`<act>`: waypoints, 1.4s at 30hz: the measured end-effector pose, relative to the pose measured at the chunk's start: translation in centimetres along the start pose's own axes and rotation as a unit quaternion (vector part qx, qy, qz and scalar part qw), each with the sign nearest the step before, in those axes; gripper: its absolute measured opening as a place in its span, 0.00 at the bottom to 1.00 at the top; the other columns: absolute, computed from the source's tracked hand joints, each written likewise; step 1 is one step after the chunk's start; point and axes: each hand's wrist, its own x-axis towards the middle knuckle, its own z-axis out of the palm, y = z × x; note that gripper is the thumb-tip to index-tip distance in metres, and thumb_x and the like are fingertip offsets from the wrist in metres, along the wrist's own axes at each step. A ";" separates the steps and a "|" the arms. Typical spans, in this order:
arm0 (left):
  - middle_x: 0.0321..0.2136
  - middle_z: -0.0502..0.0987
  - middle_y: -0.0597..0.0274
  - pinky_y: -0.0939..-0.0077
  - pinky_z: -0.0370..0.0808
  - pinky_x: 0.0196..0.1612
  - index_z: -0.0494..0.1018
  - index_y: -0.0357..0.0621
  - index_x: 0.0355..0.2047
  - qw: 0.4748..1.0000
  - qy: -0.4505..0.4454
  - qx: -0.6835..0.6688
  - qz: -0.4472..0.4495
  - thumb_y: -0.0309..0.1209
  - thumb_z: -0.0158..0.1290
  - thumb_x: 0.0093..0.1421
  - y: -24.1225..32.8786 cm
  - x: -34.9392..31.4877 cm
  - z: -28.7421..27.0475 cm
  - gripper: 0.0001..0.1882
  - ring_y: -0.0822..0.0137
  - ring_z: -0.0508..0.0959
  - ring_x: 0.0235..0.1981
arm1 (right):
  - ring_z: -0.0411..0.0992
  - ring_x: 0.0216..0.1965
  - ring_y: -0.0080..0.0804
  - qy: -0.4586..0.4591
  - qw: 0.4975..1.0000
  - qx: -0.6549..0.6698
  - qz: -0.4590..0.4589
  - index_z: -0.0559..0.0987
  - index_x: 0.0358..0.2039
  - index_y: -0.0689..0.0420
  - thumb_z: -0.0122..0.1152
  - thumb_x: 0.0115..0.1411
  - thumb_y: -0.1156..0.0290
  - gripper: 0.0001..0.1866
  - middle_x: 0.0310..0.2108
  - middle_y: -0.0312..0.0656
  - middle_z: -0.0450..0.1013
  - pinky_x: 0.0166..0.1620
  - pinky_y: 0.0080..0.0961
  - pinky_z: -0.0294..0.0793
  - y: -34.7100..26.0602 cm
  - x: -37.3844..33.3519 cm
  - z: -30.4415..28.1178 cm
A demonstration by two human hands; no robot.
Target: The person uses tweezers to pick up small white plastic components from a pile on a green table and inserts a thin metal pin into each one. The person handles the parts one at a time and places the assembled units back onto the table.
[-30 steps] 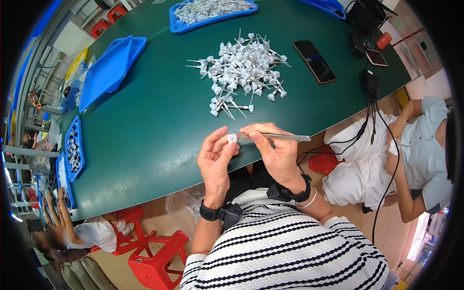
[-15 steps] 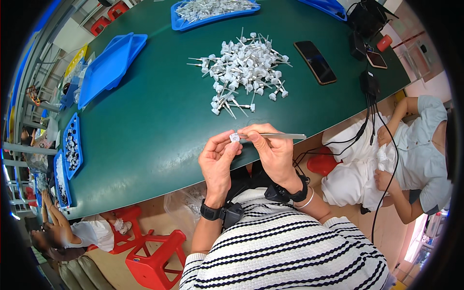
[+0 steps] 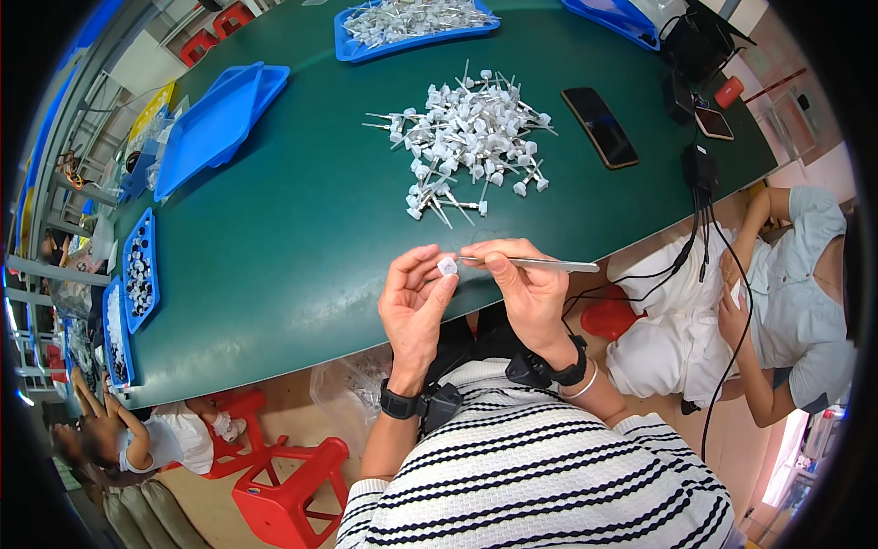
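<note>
Left hand (image 3: 412, 306): pinches a small, white, many-sided piece, apparently plastic (image 3: 447, 266), between thumb and fingers; the fingertips cover part of it, and any marking on its face is too small to make out.
Right hand (image 3: 526, 288): grips a slim, straight, silver metal tool (image 3: 572, 265) between thumb and fingers, its long end jutting out to the right.
Tool tip: aimed at the white piece and just beside it; whether the two touch is hard to say, since the fingers hide part of the shaft.
Green-topped desk (image 3: 293, 247): both hands are above its near edge, with the white piece held between them.
Loose pile (image 3: 471, 133): white-headed parts with thin metal stems, heaped beyond the hands; overlap hides many of the lower ones.
Far blue plastic tray (image 3: 366, 55): filled with similar parts and cut off by the upper edge.
Left side: stacked blue plastic trays (image 3: 206, 128) stand farther back; nearer is a narrow blue tray (image 3: 155, 279) of small black and white bits.
Right side: a dark-screened phone with a gold-coloured rim (image 3: 599, 128) lies near the pile; a seated co-worker (image 3: 814, 284) is partly lost at the dark fisheye rim.
Below: the left forearm partly hides a clear plastic bag (image 3: 343, 389).
</note>
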 end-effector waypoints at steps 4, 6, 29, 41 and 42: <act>0.48 0.76 0.49 0.77 0.77 0.52 0.64 0.36 0.56 0.999 -0.028 -0.001 0.027 0.14 0.57 0.59 0.0 -0.3 0.1 0.24 0.67 0.78 0.49 | 0.79 0.40 0.32 0.004 1.000 -0.001 -0.013 0.79 0.40 0.68 0.55 0.68 0.70 0.12 0.39 0.48 0.79 0.46 0.28 0.80 -0.4 -0.2 0.0; 0.49 0.76 0.49 0.77 0.77 0.52 0.64 0.36 0.56 0.999 -0.035 -0.003 0.034 0.14 0.56 0.59 0.1 -0.5 0.2 0.25 0.66 0.78 0.49 | 0.78 0.41 0.32 0.000 1.000 -0.001 -0.015 0.79 0.40 0.68 0.55 0.68 0.70 0.12 0.39 0.48 0.79 0.46 0.28 0.80 -0.6 -0.4 0.0; 0.32 0.82 0.58 0.78 0.77 0.36 0.77 0.31 0.44 0.830 0.223 0.481 -0.173 0.24 0.60 0.57 6.4 -16.8 -18.0 0.15 0.75 0.80 0.32 | 0.80 0.38 0.35 0.003 1.000 0.001 0.031 0.76 0.44 0.69 0.52 0.71 0.66 0.16 0.41 0.52 0.78 0.44 0.28 0.82 0.8 -0.4 -0.8; 0.26 0.80 0.59 0.72 0.74 0.29 0.80 0.39 0.32 0.787 -0.038 0.585 0.194 0.22 0.59 0.56 6.1 7.0 -0.1 0.03 0.63 0.78 0.23 | 0.79 0.37 0.32 0.064 0.996 0.045 0.046 0.77 0.42 0.68 0.56 0.69 0.69 0.13 0.40 0.48 0.79 0.44 0.25 0.80 1.5 0.8 -3.4; 0.27 0.79 0.58 0.69 0.74 0.30 0.80 0.40 0.32 0.770 -0.059 0.604 0.198 0.22 0.59 0.56 5.4 7.8 0.3 0.04 0.61 0.78 0.25 | 0.79 0.37 0.32 0.073 0.995 0.042 0.048 0.77 0.42 0.68 0.56 0.69 0.69 0.12 0.40 0.48 0.79 0.44 0.25 0.80 1.5 0.6 -3.9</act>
